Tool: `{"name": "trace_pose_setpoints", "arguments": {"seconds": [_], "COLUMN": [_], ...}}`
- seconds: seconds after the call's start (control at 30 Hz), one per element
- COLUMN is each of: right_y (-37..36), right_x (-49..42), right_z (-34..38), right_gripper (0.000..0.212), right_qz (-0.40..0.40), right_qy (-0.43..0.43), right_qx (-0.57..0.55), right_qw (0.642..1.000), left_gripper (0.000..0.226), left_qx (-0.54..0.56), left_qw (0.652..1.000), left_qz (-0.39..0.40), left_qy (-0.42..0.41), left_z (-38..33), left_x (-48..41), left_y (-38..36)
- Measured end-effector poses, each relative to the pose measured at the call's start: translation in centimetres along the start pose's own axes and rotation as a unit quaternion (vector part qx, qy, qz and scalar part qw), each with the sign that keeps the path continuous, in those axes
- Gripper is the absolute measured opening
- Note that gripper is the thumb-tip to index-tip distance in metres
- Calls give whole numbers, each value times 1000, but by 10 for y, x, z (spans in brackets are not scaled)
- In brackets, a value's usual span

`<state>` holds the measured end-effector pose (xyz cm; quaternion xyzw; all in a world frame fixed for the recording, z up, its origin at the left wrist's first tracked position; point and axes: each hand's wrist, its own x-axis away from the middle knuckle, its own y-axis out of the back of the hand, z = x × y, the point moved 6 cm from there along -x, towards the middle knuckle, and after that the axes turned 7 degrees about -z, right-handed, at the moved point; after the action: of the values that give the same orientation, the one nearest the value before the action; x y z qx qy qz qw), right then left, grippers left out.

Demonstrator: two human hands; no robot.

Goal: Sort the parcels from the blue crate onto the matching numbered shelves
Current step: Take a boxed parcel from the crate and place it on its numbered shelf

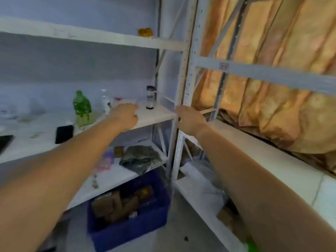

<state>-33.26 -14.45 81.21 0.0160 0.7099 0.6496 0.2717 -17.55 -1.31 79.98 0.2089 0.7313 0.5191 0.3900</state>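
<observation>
Blurred shelf (156, 116): left hand (125, 115) perhaps atop something; right hand (190, 120), fingers hidden; grips untellable

The left shelving unit (91, 36) stands beside the right shelving unit (272, 75). A crate (127, 230) holding parcels (105, 206) sits on the floor (190, 224) at the left unit's foot. On its middle shelf (156, 115), a bottle (81, 104) stands left of a jar (150, 97).

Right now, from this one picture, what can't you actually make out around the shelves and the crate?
All in the head view:
- The number on the pink shelf tag: too blurred to read.
- Labels on the parcels in the blue crate: too small and blurred.
- Whether the left hand holds anything: its own back hides the fingers.
- Whether the right hand grips the post: likewise hidden.
- Whatever lies behind the orange sheet.
</observation>
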Motion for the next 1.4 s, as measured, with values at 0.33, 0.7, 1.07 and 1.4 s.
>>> {"name": "trace_pose_setpoints", "arguments": {"seconds": [0.33,0.7,1.07,1.4], "right_y": [-120,-291,-539,-862], "right_x": [-67,-148,-107,-28], "right_z": [94,82,137,154], "right_gripper": [53,65,66,73], "right_qz": [119,240,437,523], "right_qy": [32,69,112,-53], "right_qx": [-103,-123,-179,-267], "right_qw": [987,960,874,808], "left_gripper": [53,54,57,62], "left_qx": [14,17,52,110], "left_qw": [992,981,930,914], "left_qz": [57,134,254,301], "left_qy": [109,141,260,250], "left_z": [104,165,279,383], "left_x": [22,-34,24,111], "left_y": [-66,-226,-435,-739]}}
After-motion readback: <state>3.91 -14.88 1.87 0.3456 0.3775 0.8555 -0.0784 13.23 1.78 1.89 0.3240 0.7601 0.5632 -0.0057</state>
